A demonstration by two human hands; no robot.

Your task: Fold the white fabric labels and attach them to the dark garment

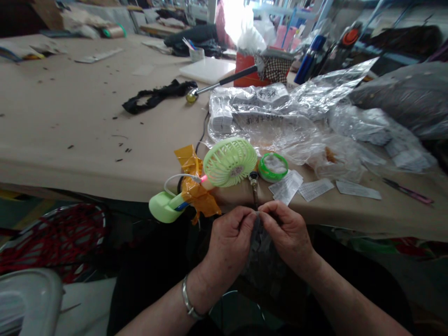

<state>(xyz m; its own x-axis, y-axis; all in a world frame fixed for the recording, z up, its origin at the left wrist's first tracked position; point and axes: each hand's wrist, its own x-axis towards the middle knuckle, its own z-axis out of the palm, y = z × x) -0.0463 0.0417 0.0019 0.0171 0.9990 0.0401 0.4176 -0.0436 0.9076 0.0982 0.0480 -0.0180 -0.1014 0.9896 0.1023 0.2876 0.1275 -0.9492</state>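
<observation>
My left hand [229,242] and my right hand [289,233] meet just below the table's near edge, fingers pinched together on a piece of dark grey fabric [261,254] that hangs between them over my lap. A silver bracelet [187,298] sits on my left wrist. Right above the hands a small light-green fan [229,161] is fixed to the table edge with yellow tape [196,186]. A small dark tool [254,184] lies beside it.
A beige table [70,116] holds a green tape roll [273,166], white paper labels [315,189], clear plastic bags of labels [266,112], pink scissors [408,190], a black fabric strip [154,95], a metal rod [224,81] and a red box [247,70]. A red-black basket [52,238] stands lower left.
</observation>
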